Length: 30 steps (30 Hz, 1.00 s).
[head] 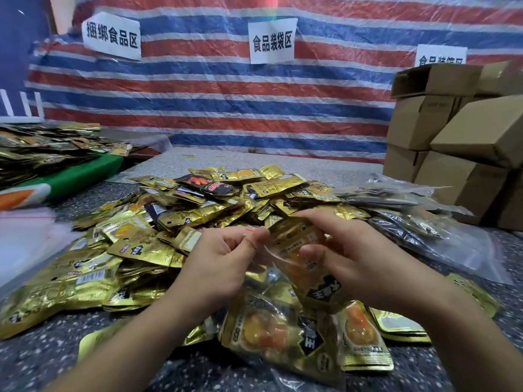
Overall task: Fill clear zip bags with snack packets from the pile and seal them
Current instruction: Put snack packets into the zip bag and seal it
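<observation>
Clear zip bag (285,329) stuffed with gold packets, lower end on the speckled table (39,360), just in front of me. My left hand (218,264) pinches its top edge between thumb and curled fingers; my right hand (348,258) grips the other side. Beyond, the packet pile (175,219). Cardboard boxes (441,137) far right.

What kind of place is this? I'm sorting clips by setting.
Probably a makeshift food-packing station: paper zone signs taped to a red, white and blue striped tarp wall, a heap of gold foil snack packets, and stacked brown cardboard boxes.
</observation>
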Available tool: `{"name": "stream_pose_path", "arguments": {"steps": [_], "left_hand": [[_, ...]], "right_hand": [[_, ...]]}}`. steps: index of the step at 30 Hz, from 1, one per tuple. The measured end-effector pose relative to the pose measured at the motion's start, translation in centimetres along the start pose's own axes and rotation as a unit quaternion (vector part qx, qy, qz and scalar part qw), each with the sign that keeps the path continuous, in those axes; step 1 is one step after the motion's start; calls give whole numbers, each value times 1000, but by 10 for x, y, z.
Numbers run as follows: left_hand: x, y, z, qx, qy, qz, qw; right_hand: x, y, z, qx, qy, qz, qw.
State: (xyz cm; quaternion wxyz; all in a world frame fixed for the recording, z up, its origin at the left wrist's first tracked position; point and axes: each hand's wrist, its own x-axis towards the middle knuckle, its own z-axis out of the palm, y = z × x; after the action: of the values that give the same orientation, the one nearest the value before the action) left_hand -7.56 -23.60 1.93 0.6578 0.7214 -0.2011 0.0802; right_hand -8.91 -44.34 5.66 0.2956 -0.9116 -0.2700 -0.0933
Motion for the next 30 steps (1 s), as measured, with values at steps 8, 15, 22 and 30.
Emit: {"name": "stream_pose_path", "arguments": {"steps": [8, 15, 22, 30], "left_hand": [[1, -7, -4, 47, 14, 29, 998], [-1, -11, 3, 100, 12, 56, 993], [3, -7, 1, -51, 57, -41, 996], [6, -1, -3, -160, 81, -75, 981]], "right_hand": [[3, -13, 20, -53, 86, 43, 994], [5, -12, 35, -199, 12, -59, 978], [-4, 15, 10, -55, 155, 30, 986], [-8, 29, -4, 214, -35, 102, 971]]}}
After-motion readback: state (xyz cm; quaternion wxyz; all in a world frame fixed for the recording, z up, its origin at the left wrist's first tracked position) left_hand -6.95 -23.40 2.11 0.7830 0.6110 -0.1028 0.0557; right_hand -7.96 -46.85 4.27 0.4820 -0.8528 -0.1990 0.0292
